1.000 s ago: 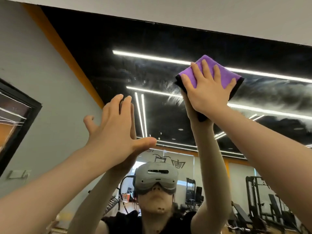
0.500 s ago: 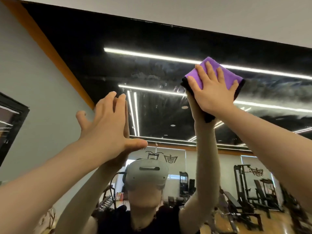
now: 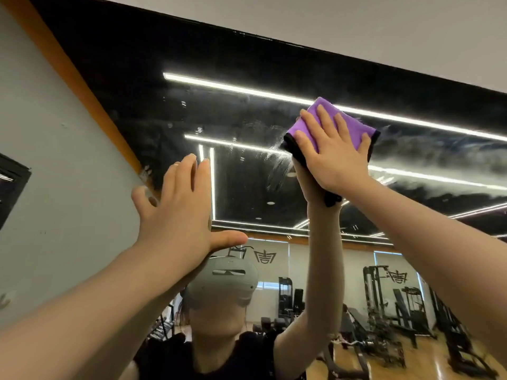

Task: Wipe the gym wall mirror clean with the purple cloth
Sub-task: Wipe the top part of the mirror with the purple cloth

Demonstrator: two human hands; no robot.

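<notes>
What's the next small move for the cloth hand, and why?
Probably slide the right hand, pressed flat on the purple cloth, sideways to its right along the mirror. A cloudy white haze band lies on the glass just beyond the cloth there, while the patch to its left shows only thin streaks. The left hand rests flat on the glass and can stay as a brace.

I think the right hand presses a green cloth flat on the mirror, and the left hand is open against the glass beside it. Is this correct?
Not quite: the cloth is purple, not green, as the head view shows. The rest holds: the right hand presses it flat on the mirror with straight fingers, and the left hand is open against the glass beside it.
</notes>
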